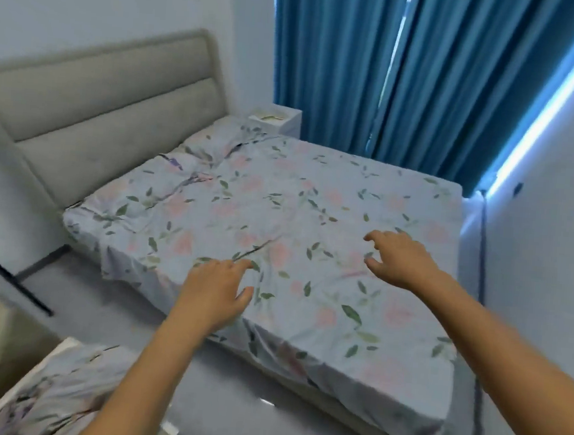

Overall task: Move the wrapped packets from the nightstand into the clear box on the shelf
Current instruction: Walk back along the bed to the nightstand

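Both hands empty, fingers loosely spread: left hand (216,292), right hand (400,259) over floral bed (314,202); white nightstand (278,118) at 12 o'clock, well apart.

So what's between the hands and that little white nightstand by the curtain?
In the head view, the bed's flowery sheet stretches between both empty hands, left and right, and the nightstand. A rumpled pillow lies right before it.
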The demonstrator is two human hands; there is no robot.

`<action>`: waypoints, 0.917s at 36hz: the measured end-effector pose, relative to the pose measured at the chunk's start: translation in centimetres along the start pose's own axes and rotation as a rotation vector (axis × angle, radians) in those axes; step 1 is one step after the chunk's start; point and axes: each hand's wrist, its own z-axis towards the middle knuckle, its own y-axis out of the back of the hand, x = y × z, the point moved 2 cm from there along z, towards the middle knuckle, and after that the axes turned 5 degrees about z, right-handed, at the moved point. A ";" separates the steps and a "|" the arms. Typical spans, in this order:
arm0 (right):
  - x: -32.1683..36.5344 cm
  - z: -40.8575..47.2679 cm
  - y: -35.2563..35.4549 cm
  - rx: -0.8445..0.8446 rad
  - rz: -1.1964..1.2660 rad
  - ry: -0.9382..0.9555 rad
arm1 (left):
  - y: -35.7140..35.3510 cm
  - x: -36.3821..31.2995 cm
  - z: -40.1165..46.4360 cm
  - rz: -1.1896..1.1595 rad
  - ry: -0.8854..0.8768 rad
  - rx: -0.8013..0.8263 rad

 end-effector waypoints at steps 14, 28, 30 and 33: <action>-34.6 -17.2 -3.0 0.116 0.239 -0.549 | -7.1 -35.7 11.0 -0.010 -0.454 0.411; -52.5 -17.7 -2.6 0.164 0.268 -0.611 | -6.3 -57.5 21.6 -0.049 -0.528 0.326; -53.8 -16.6 -2.6 0.152 0.288 -0.613 | -6.2 -58.6 23.5 -0.051 -0.528 0.337; -55.6 -14.3 -2.4 0.126 0.322 -0.604 | -6.6 -60.0 26.5 -0.055 -0.530 0.344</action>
